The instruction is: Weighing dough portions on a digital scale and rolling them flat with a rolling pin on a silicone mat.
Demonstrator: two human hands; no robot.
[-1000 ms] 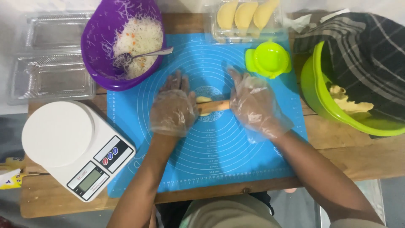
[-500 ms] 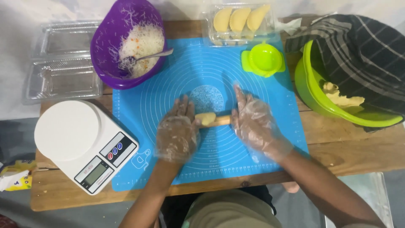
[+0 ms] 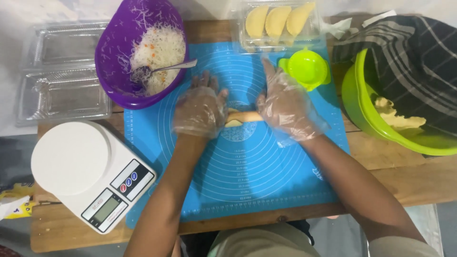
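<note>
Both hands wear clear plastic gloves and press flat on a wooden rolling pin (image 3: pixel 245 115) lying across the blue silicone mat (image 3: pixel 247 176). My left hand (image 3: pixel 200 110) covers the pin's left end, my right hand (image 3: pixel 284 105) its right end. A small pale piece of dough (image 3: pixel 233 123) shows under the pin between the hands. Fingers of both hands are spread and extended, palms down on the pin.
A purple bowl (image 3: pixel 114 66) with shredded filling and a spoon (image 3: pixel 166 68) sits at back left. A clear tray with three folded pastries (image 3: pixel 276 21), a green press mould (image 3: pixel 307 69), a green bowl of dough (image 3: pixel 395 121) under a striped cloth, a white scale (image 3: pixel 90 173) and empty clear trays (image 3: pixel 62 95) surround the mat.
Both hands have rolled the pin and dough back and forth on the mat, towards me half a second ago and now away from me again. The view has shifted slightly.
</note>
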